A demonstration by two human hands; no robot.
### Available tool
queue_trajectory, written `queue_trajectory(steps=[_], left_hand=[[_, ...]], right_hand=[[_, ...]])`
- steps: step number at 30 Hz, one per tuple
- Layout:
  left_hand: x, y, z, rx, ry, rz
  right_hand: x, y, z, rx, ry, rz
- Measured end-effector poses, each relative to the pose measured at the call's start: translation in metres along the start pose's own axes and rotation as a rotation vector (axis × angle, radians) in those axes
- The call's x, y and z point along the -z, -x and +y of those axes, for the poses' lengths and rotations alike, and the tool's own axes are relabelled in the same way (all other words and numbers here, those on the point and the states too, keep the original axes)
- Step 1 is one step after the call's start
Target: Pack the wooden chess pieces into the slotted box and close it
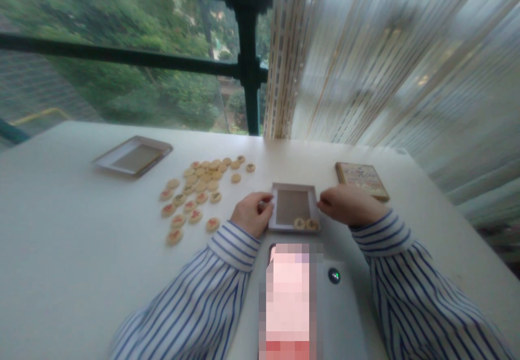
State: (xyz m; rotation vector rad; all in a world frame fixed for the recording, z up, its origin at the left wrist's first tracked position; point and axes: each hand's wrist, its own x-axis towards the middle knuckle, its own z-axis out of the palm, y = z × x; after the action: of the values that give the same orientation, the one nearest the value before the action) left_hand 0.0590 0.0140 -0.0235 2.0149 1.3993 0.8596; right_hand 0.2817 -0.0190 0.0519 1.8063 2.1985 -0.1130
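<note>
A shallow open box (pixel 292 203) lies in front of me, with two Chinese chess pieces (pixel 299 223) in its near right corner. My left hand (pixel 252 212) is closed at the left wall of this box, thumb and fingertips against it. On the opposite side, my right hand (pixel 350 204) is curled, its fingertips at the right wall; the palm side is hidden. Left of the box, many loose round wooden Chinese chess pieces (pixel 202 187) lie spread on the white table, some showing red or dark characters, others blank side up.
Another shallow open tray (pixel 138 157) rests at the far left. A box with printed lettering (pixel 363 178) lies behind my right hand. A phone with a blurred screen (pixel 288 295) and a pale device with a round dark button (pixel 334 276) are near me. A window and blinds border the table.
</note>
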Motion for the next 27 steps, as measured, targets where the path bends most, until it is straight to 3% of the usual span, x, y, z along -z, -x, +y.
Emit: queue_trajectory(steps=[23, 27], left_hand=[[-0.0007, -0.0004, -0.0033, -0.019, 0.0, 0.002], [0.0011, -0.0003, -0.0004, -0.023, 0.012, 0.037]], right_hand=[[-0.0037, -0.0019, -0.004, -0.001, -0.022, -0.039], [-0.0001, -0.0013, -0.0032, -0.017, -0.003, 0.021]])
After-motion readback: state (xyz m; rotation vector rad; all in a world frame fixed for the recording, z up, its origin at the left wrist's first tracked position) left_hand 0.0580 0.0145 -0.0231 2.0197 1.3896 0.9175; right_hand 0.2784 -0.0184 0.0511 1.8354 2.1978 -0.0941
